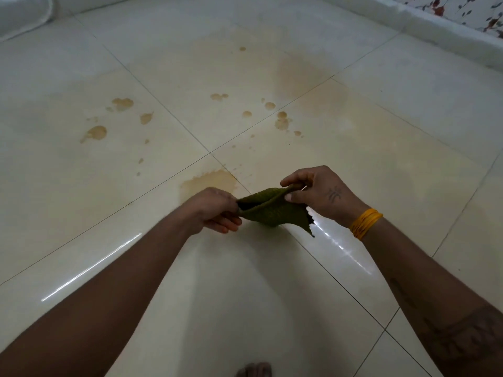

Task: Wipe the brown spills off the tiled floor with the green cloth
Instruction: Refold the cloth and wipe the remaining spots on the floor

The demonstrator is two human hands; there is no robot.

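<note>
Above the glossy cream tiled floor [381, 164], both hands hold the small dark-green woven cloth [275, 210] in the air, clear of the tiles. Left hand [215, 209] pinches one end, fingers curled shut around the fabric. Right hand [321, 194], with a stack of yellow thread bands [366, 223] at the wrist, nips the opposite edge between thumb and forefinger. Cloth hangs slack and folded between them, one ragged corner drooping.

Judged step: opening or refolding the cloth before wiping. Best done by spreading it to a flat pad with a clean face down, then starting at the nearest large brown puddle [209, 182] just beyond the hands and drawing inward, so liquid is not pushed outward. Smaller brown drops [281, 121] lie farther off across several tiles; a faint brown smear [296, 74] lies beyond them.

Hard to tell: whether the cloth is wet or dry, and how many layers are folded. Left fingertips are partly hidden by fabric. Toes [254, 370] are cut off at the bottom edge. Patterned wall [462, 9] and white bedding [24, 14] are only partly in view.
</note>
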